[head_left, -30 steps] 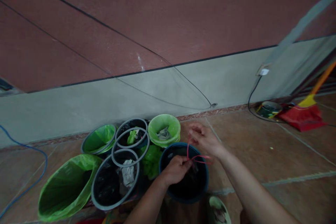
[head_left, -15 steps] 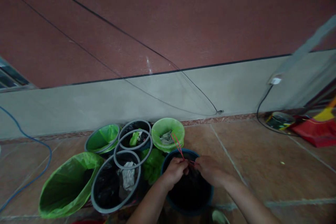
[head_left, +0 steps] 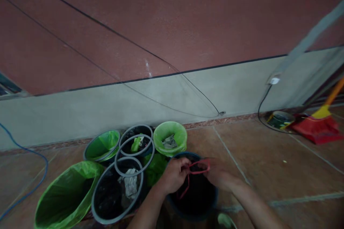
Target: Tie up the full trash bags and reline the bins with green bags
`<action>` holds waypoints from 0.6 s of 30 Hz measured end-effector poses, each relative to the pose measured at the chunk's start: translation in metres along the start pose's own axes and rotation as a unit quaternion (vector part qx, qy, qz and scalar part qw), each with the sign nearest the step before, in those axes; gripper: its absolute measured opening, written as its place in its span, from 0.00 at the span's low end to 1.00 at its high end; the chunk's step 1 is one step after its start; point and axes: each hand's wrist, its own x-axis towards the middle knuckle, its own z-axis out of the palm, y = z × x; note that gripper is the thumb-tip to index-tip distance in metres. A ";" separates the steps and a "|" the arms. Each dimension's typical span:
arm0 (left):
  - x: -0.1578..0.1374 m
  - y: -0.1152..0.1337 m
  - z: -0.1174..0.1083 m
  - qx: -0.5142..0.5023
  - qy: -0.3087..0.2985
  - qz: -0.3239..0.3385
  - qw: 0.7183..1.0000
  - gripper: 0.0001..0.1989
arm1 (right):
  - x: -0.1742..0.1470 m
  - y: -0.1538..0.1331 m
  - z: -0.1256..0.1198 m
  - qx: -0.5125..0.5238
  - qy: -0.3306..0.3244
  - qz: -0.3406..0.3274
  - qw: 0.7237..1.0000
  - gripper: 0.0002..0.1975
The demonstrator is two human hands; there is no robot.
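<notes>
A red plastic string (head_left: 199, 172) is stretched in a loop between my two hands. My left hand (head_left: 174, 174) pinches one side of it. Closed on the other side is my right hand (head_left: 218, 174), its fingertips partly hidden. One end of the string hangs down over a dark blue bin (head_left: 216, 197) standing directly below both hands. The bin's inside is very dark, and I cannot make out what is in it. Close behind the bin stands a light green bin (head_left: 179, 131) holding grey crumpled material.
Left of my hands stand a black-lined bin (head_left: 105, 218), a green-lined bin (head_left: 57, 180), and more bins behind. A loose grey ring (head_left: 116, 164) lies across two rims. Rightward are a red broom (head_left: 317, 128) and a tin (head_left: 281, 120). A blue hose (head_left: 24, 148) runs along the left.
The string's upright loop has come down and now spans sideways between my hands, with one end hanging lower. My hands stay over the bin. The view has shifted slightly right.
</notes>
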 end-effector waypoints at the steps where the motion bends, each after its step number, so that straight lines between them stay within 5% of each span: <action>1: -0.002 0.005 -0.002 0.028 0.008 0.027 0.999 0.11 | 0.004 0.001 0.000 0.037 0.022 -0.019 0.999 0.16; 7: -0.007 0.021 -0.008 0.103 0.022 0.130 0.986 0.14 | 0.017 -0.010 0.011 0.233 0.046 -0.118 0.964 0.15; 12: -0.007 0.019 -0.009 0.145 0.079 0.147 0.975 0.12 | 0.014 -0.014 0.016 0.292 -0.044 -0.019 0.955 0.11; 18: -0.008 0.013 0.006 0.113 0.161 0.134 0.971 0.12 | 0.011 -0.012 0.009 0.353 -0.070 -0.016 0.933 0.13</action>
